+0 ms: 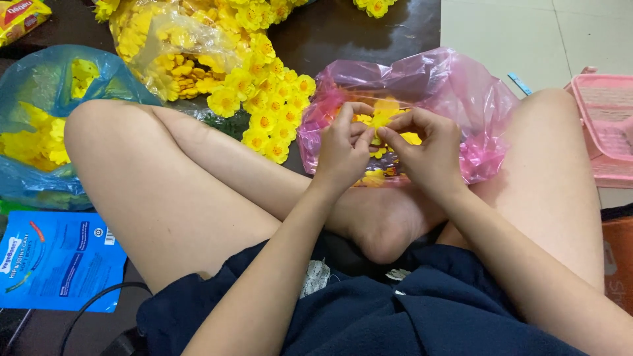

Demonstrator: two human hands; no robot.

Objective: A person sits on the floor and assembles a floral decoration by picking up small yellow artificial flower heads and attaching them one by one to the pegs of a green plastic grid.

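I sit cross-legged on the floor. My left hand [344, 142] and my right hand [425, 146] meet over a pink plastic bag [481, 99] and pinch one small yellow artificial flower [384, 117] between their fingertips. More yellow flowers show inside the pink bag under my hands. A heap of finished yellow flowers with orange centres [270, 99] lies just left of the bag, beside my left knee.
A blue plastic bag [39, 79] of yellow petals sits at the far left, a clear bag of flowers [171, 53] behind it. A blue flat packet [59, 260] and a black cable [99, 300] lie at lower left. A pink plastic basket [610, 128] stands at the right.
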